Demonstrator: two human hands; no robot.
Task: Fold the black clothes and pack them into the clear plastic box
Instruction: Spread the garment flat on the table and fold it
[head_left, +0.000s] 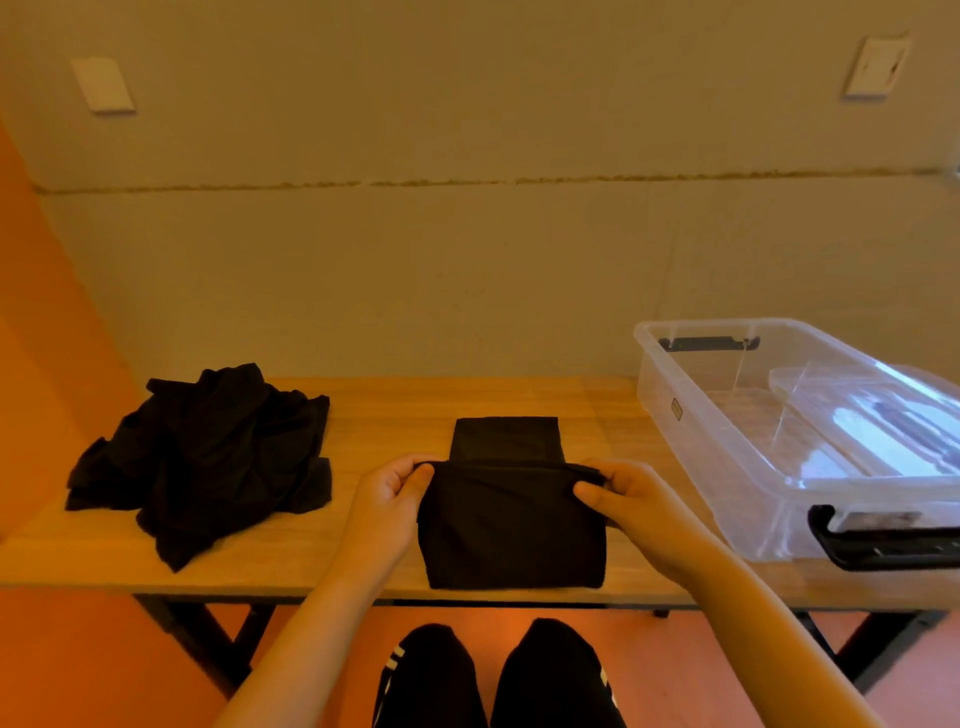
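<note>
Left hand (390, 486) and right hand (621, 488) each pinch a top corner of the half-folded black cloth garment (511, 525), centred on the wooden tabletop (395, 410). Risk: uneven grip skews the fold; the clear plastic box (737, 431) stands rightward.

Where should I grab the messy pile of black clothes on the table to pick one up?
Probably pinch the raised bunched ridge at the top of the black pile, coming straight down from above. The cloth heaps up there, so fingers can close round a fold; its edges lie flat on the wooden table and are harder to catch. How many garments are in it cannot be told.
</note>
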